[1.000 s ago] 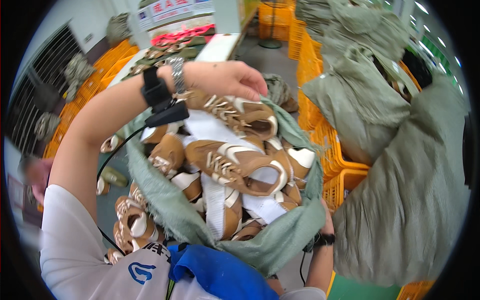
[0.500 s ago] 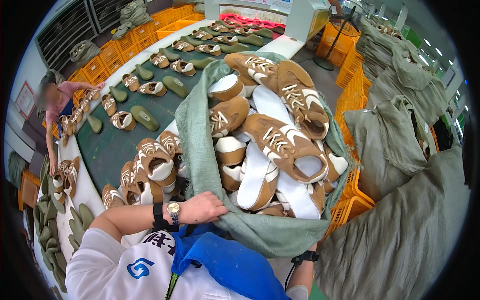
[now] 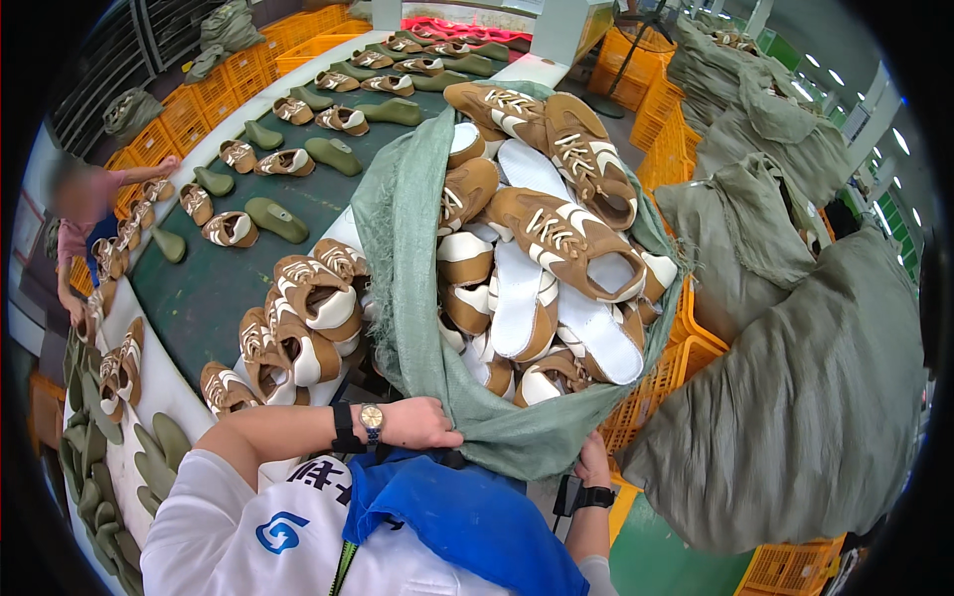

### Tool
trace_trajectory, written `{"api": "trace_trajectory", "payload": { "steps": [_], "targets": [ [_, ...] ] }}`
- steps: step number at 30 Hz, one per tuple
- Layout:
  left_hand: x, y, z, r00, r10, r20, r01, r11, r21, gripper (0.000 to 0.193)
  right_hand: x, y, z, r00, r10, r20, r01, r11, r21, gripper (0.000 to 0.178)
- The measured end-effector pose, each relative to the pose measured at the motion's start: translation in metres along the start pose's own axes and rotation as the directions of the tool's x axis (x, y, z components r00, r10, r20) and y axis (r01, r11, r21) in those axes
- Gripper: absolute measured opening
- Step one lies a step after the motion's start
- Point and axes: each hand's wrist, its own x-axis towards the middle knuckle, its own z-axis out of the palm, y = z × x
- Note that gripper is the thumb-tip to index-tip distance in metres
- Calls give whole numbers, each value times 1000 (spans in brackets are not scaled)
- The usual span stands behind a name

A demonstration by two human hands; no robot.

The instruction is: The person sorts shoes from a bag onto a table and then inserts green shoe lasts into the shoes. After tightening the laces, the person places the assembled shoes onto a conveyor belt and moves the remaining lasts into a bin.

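From here the big pale-green woven sack (image 3: pixel 522 437) bulges with brown-and-white lace-up shoes (image 3: pixel 571 243) at the wearer's twelve o'clock; bare left hand (image 3: pixel 422 424) has fingers curled tight on its seven-o'clock rim, probably stopping it slumping, bare right hand (image 3: pixel 593 459) touches five o'clock, can't tell its grip

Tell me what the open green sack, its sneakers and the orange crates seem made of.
Green sack: probably woven plastic, dull; its edge frays into strands.
Brown sneakers: matte, suede or a lookalike; white trim looks smoother.
Orange crates: likely moulded plastic, slight sheen, lattice walls.
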Motion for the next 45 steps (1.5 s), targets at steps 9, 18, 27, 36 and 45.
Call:
{"api": "trace_trajectory", "payload": {
  "steps": [9,18,27,36,45],
  "targets": [
    [17,-32,96,876,-302,375,183,929,321,20,118,82,-59,856,-443,-267,40,571,-820,55],
    [-14,-63,-111,514,-563,-647,618,766,-175,30,-1,77,-74,970,20,-244,-225,459,-859,47],
    [-85,-242,-111,-99,-922,-373,881,94,-465,32,-80,4,73,968,-61,245,250,376,-892,38],
    [-77,-146,-145,205,-829,-521,918,347,-192,39,-123,-130,206,770,-68,634,608,379,-698,29],
    [-164,75,-112,766,-564,-310,397,793,-462,42,50,-222,245,373,-755,539,507,-320,-800,26]
  ]
}}
